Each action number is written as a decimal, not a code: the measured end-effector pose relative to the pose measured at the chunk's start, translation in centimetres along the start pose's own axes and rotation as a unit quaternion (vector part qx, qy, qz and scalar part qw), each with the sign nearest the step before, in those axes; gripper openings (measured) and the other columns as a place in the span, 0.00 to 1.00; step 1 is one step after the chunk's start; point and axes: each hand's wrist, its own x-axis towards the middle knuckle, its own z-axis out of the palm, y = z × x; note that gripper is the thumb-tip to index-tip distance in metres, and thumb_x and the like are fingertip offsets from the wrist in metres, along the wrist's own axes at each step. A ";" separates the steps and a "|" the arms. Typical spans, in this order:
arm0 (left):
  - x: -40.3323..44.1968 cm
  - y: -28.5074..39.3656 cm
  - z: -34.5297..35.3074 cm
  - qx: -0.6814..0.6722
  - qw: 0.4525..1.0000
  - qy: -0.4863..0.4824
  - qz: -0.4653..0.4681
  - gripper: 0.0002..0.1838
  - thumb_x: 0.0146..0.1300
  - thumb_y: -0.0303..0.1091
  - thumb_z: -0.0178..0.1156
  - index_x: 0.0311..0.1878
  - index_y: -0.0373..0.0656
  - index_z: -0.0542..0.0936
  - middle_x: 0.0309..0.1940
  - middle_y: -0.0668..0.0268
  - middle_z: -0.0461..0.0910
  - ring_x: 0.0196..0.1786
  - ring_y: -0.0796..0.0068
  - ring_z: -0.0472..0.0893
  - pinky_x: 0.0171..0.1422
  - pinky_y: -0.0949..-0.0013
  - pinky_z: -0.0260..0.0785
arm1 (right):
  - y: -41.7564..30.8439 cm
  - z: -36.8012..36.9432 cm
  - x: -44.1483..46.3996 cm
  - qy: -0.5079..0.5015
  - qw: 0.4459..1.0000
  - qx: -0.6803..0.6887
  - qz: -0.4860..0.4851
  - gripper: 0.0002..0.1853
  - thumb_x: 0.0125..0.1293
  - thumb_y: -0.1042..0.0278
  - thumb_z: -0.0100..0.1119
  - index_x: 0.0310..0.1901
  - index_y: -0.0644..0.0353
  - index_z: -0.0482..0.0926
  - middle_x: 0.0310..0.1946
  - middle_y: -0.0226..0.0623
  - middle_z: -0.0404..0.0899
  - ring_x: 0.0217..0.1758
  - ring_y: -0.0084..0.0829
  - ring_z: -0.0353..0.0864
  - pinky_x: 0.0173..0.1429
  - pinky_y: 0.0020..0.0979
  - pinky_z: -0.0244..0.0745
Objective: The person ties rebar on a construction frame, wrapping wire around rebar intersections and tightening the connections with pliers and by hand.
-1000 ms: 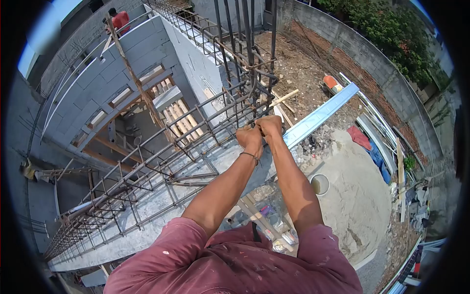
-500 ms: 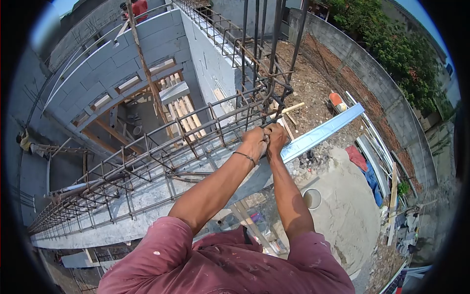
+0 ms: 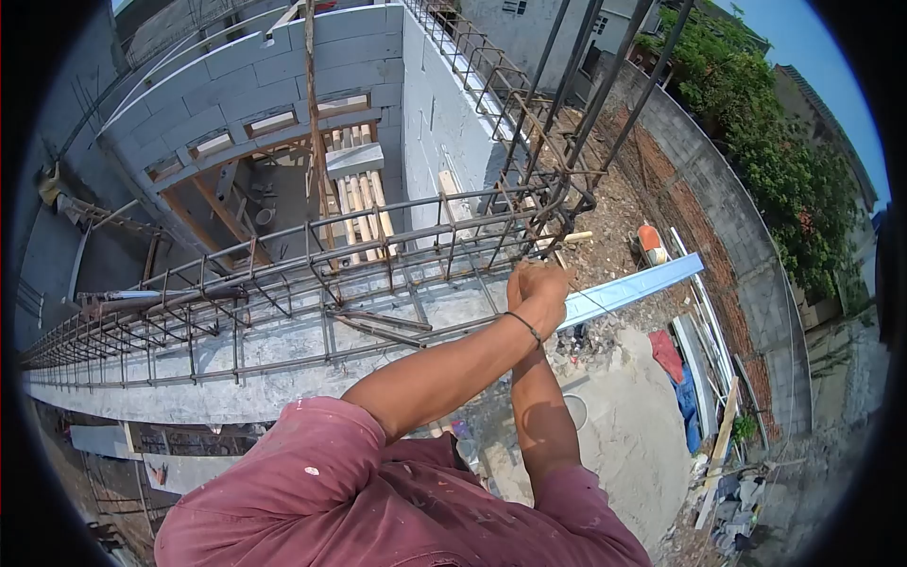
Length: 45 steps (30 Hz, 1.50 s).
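Observation:
My left hand (image 3: 545, 283), with a dark band at its wrist, is closed near the corner of the rebar cage (image 3: 444, 227). Right behind it my right hand (image 3: 516, 285) is largely covered, the two forearms crossing at the wrists. What the fingers grip is hidden; both hands are close against the lower bars at the cage's end. Rusty stirrups and long bars run from there to the far left, above a grey concrete ledge (image 3: 274, 354). Several upright rebars (image 3: 614, 76) rise beyond my hands. Loose short rods (image 3: 383, 326) lie inside the cage.
A pale blue metal channel (image 3: 633, 288) juts out right of my hands. Below it lie a sand heap (image 3: 624, 425) and a round bucket (image 3: 574, 411). A block wall (image 3: 453, 123) stands ahead, with wooden slats (image 3: 361, 208) lower down. An orange-and-white object (image 3: 650, 244) lies on the ground.
My left hand has swung over to the right, across my right hand, so the forearms now cross. The view has shifted, and the cage sits differently in it.

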 end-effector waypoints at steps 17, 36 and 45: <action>-22.5 17.2 -31.7 0.507 0.781 0.238 0.276 0.16 0.66 0.29 0.64 0.55 0.31 0.82 0.46 0.52 0.87 0.47 0.61 0.87 0.53 0.63 0.78 | 2.9 2.8 7.8 -0.183 0.355 0.522 0.754 0.05 0.72 0.74 0.59 0.41 0.64 0.73 0.31 0.34 0.73 0.27 0.28 0.73 0.27 0.25 0.76; -23.2 12.5 -33.7 0.513 0.739 0.231 0.370 0.12 0.57 0.28 0.61 0.43 0.34 0.82 0.42 0.49 0.82 0.50 0.45 0.82 0.54 0.49 0.75 | -12.8 -2.2 -12.5 -0.563 0.705 0.083 -0.424 0.10 0.61 0.75 0.68 0.38 0.69 0.75 0.32 0.51 0.75 0.36 0.52 0.74 0.45 0.46 0.70; -28.2 14.0 -38.1 0.488 0.724 0.314 0.374 0.11 0.66 0.32 0.61 0.48 0.37 0.83 0.45 0.53 0.83 0.51 0.48 0.82 0.57 0.53 0.74 | -11.3 -2.0 -12.4 -0.491 0.714 0.037 -0.498 0.10 0.71 0.70 0.61 0.34 0.67 0.74 0.27 0.44 0.73 0.28 0.40 0.72 0.36 0.40 0.71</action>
